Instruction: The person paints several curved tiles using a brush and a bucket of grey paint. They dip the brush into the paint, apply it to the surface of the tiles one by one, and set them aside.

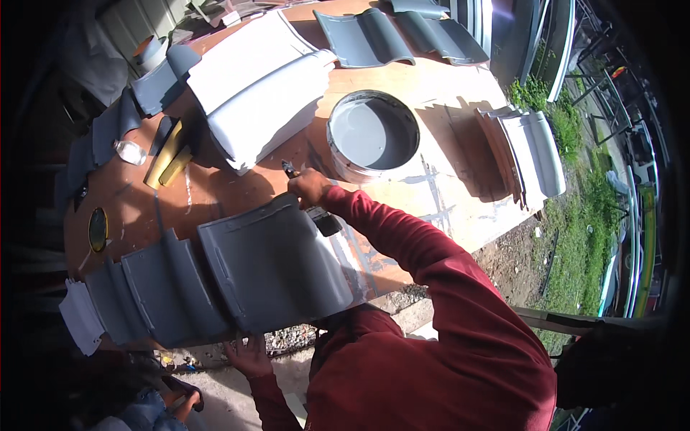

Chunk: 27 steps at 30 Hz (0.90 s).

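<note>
1. Showing lower centre-left: left hand, fingers spreading below the grey tile, contact unclear.
2. Lying left of centre: that tile, perhaps smearing if fingers are slipping onto any wet paint.
3. Gripping at centre: right hand, fingers wrapping a paintbrush.
4. Standing upper centre: paint bucket, possibly tipping if the red sleeve is catching its wall.

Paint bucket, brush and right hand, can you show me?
Paint bucket (pixel 351 171), head view: its outer wall.
Brush (pixel 328 225), head view: its dark bristles.
Right hand (pixel 310 188), head view: middle of the hand.
</note>
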Available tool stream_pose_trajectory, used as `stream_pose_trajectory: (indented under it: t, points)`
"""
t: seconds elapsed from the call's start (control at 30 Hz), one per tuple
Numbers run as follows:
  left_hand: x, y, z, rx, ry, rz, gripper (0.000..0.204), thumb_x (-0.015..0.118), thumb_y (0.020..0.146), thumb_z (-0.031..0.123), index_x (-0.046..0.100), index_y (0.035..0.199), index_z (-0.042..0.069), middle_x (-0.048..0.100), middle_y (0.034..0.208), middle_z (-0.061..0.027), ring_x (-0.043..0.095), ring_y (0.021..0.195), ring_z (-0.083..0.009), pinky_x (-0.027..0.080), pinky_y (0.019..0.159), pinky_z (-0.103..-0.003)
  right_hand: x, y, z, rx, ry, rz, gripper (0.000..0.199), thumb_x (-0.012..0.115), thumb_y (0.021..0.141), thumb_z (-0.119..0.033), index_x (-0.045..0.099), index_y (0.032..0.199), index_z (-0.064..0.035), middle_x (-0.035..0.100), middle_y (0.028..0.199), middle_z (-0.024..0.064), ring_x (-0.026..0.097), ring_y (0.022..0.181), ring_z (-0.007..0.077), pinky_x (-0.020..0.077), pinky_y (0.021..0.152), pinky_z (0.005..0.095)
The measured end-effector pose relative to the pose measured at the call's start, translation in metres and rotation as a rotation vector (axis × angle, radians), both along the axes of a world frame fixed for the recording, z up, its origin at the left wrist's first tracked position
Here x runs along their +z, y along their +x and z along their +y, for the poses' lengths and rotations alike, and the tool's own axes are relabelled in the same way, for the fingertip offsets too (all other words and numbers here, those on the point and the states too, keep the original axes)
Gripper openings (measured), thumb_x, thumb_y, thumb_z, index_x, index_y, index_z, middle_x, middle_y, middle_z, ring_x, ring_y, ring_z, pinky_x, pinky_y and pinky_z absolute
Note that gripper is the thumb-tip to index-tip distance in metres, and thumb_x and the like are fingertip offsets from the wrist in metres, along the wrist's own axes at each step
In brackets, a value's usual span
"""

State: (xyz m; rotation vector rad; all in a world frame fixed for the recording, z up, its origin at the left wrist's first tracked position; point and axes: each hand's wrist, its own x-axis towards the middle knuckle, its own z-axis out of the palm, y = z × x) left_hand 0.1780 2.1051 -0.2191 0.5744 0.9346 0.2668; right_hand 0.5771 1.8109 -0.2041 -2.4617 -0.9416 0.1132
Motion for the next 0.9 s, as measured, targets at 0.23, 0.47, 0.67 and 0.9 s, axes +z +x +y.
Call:
stream_pose_trajectory:
  t: [0.23, 0.47, 0.67, 0.9]
  points:
    - [-0.007, 0.003, 0.016, -0.099, 0.267, -0.101, 0.068, 0.053, 0.099, 0.052, 0.039, 0.150, 0.009, 0.043, 0.147, -0.0140, 0.042, 0.134, -0.0342, 0.035, 0.113, -0.051, 0.088, -0.083, 0.010, -0.403, 0.184, 0.378, 0.028, 0.063, 0.073, -0.018, 0.068, 0.091, 0.0029, 0.069, 0.093, 0.0224, 0.067, 0.094, 0.0421, 0.0527, 0.082, 0.0486]
    - [-0.056, -0.060, -0.027, -0.126, 0.816, 0.108, 0.052, 0.049, 0.102, 0.035, 0.046, 0.141, 0.000, 0.047, 0.143, -0.0163, 0.044, 0.134, -0.0289, 0.035, 0.112, -0.046, 0.139, -0.245, -0.157, -0.292, 0.303, -0.273, 0.012, 0.059, 0.085, -0.013, 0.057, 0.081, -0.0009, 0.055, 0.081, 0.0151, 0.055, 0.083, 0.0368, 0.0418, 0.083, 0.0450]
    - [0.017, -0.034, -0.162, -0.500, 0.918, -0.063, 0.036, 0.060, 0.099, 0.020, 0.058, 0.124, -0.005, 0.065, 0.108, -0.0113, 0.061, 0.098, -0.0184, 0.050, 0.088, -0.032, 0.155, -0.299, -0.378, -1.138, 0.524, 0.025, 0.028, 0.066, 0.090, -0.028, 0.064, 0.076, -0.0032, 0.060, 0.058, 0.0120, 0.060, 0.052, 0.0221, 0.0458, 0.048, 0.0372]
    - [0.054, 0.064, -0.330, -1.174, 0.787, -0.155, 0.034, 0.062, 0.099, 0.026, 0.063, 0.120, 0.000, 0.068, 0.107, -0.0075, 0.062, 0.097, -0.0124, 0.051, 0.085, -0.028, 0.169, -0.258, -0.635, -1.305, -0.011, -0.574, 0.019, 0.061, 0.092, -0.019, 0.066, 0.099, -0.0009, 0.063, 0.091, 0.0202, 0.063, 0.087, 0.0411, 0.0505, 0.076, 0.0469]
